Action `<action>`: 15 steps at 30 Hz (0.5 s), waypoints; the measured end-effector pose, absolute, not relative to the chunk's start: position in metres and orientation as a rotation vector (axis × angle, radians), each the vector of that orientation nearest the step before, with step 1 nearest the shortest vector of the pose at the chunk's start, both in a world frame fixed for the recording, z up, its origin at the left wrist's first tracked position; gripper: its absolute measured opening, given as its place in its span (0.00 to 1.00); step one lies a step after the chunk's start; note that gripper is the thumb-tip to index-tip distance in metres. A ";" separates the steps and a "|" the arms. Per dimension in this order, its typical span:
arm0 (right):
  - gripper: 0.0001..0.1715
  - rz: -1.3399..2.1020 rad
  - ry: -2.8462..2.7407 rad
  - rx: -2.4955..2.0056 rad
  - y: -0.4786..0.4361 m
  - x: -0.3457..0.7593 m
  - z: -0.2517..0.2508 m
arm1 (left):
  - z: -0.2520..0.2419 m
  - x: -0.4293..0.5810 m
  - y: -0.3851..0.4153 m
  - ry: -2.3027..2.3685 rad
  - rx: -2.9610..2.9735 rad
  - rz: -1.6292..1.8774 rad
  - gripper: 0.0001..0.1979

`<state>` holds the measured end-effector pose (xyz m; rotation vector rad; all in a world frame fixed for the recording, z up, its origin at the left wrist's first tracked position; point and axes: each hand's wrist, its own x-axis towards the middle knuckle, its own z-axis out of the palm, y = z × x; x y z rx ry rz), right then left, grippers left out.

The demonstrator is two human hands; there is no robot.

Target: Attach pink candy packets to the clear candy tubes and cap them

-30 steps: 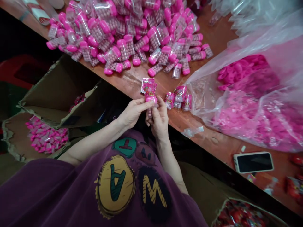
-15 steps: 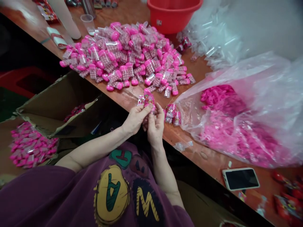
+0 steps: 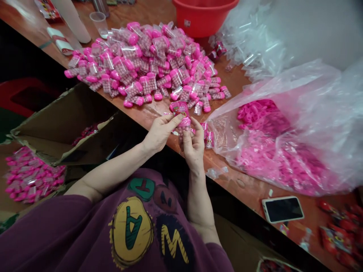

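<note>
Both hands meet at the table edge. Left hand and right hand pinch one pink-capped bottle; bottle pile beyond, bag right.

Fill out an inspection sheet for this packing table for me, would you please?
Surface: brown wooden table, crowded.
Job's things: pink-capped container held at the table edge; heap of like containers behind it.
Clutter: clear bag of pink caps, red basin, phone, plastic cup.
Hands: left hand and right hand both pinch the container with their fingers.
Cables: nothing seen.
Surroundings: open cardboard box at the left below the table; red packets at far right, blurred.
</note>
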<state>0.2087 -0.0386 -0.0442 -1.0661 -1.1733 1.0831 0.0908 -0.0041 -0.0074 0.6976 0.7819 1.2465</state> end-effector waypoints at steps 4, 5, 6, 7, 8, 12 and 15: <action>0.27 1.151 -1.048 -1.111 -0.043 0.208 -0.050 | -0.014 0.098 -0.007 0.785 0.599 1.238 0.14; 0.27 1.130 -1.043 -1.122 -0.045 0.205 -0.052 | -0.016 0.100 -0.009 0.785 0.584 1.247 0.14; 0.27 1.089 -1.056 -1.131 -0.046 0.202 -0.055 | -0.018 0.101 -0.010 0.785 0.574 1.252 0.15; 0.27 1.036 -1.083 -1.137 -0.047 0.199 -0.058 | -0.020 0.101 -0.012 0.785 0.568 1.249 0.15; 0.28 0.982 -1.119 -1.142 -0.048 0.197 -0.061 | -0.021 0.100 -0.013 0.788 0.564 1.241 0.15; 0.30 0.869 -1.252 -1.178 -0.051 0.197 -0.073 | -0.021 0.093 -0.013 0.801 0.539 1.171 0.16; 0.30 0.828 -1.267 -1.189 -0.053 0.199 -0.078 | -0.023 0.089 -0.012 0.768 0.463 1.039 0.17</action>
